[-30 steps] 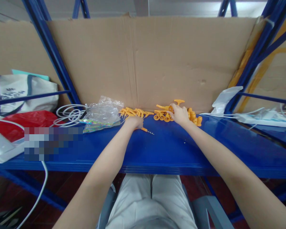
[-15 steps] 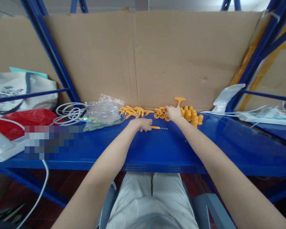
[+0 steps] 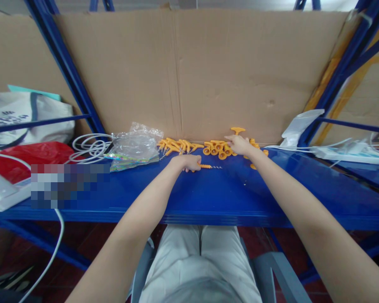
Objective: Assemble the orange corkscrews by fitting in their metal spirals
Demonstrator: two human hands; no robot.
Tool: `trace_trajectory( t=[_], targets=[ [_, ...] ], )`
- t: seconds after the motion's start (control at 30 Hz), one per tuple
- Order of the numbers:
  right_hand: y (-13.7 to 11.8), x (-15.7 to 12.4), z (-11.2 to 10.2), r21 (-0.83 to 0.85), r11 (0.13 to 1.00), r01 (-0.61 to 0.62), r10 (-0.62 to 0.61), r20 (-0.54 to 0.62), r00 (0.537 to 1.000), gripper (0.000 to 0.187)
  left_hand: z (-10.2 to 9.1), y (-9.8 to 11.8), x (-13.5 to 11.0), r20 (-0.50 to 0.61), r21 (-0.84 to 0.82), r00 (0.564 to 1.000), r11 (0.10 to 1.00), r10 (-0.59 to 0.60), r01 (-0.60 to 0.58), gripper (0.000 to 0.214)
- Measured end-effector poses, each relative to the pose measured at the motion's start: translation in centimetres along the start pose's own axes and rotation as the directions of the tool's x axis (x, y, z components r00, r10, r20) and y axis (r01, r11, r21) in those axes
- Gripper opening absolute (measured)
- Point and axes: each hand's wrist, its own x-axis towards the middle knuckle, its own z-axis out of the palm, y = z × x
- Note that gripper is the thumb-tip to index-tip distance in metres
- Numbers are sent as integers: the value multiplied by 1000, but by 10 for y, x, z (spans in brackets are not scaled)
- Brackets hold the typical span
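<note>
My left hand (image 3: 191, 162) is closed around an orange corkscrew; its threaded shaft (image 3: 205, 166) and thin metal spiral (image 3: 217, 167) point right, just above the blue shelf. The fist hides its handle. My right hand (image 3: 240, 145) is over a group of orange hollow, bell-shaped pieces (image 3: 222, 155), its index finger stretched left and its palm turned down. Its lower fingers are partly hidden. Behind it, an orange T-shaped handle (image 3: 238, 130) stands upright. Left of the bell-shaped pieces lies a row of orange corkscrews (image 3: 180, 146) with metal spirals.
A clear plastic bag (image 3: 135, 145) and a coiled white cable (image 3: 91, 148) lie on the left of the blue shelf (image 3: 208, 202). Cardboard (image 3: 224, 71) closes off the back. A white power strip (image 3: 350, 155) is at the right, and a canvas bag (image 3: 47, 122) at the far left.
My right hand has moved right along the orange pieces, uncovering more bell-shaped ones and covering some at the right. My left hand keeps hold of the corkscrew in nearly the same place.
</note>
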Motion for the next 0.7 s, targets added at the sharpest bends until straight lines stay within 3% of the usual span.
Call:
trace_trajectory(
  t=[0.13, 0.33, 0.5, 0.63, 0.7],
  targets=[
    [22, -17, -16, 35, 994, -105, 108, -107, 988, 45, 1, 1, 2, -38, -8, 999, 1000, -4, 3, 36],
    [45, -33, -28, -148, 947, -284, 286, -11, 958, 30, 3, 1, 4, -103, -30, 995, 1000, -3, 0, 27],
    [60, -31, -31, -246, 921, -303, 338, 116, 934, 23, 2, 3, 2, -101, -15, 995, 1000, -14, 13, 29],
    [70, -29, -37, -254, 931, -264, 286, 54, 957, 30, 2, 6, 0, -99, -9, 995, 1000, -24, 23, 33],
    [69, -32, -42, -246, 925, -291, 317, 74, 945, 30, 2, 6, 0, -99, -19, 995, 1000, -26, 25, 34]
  ],
)
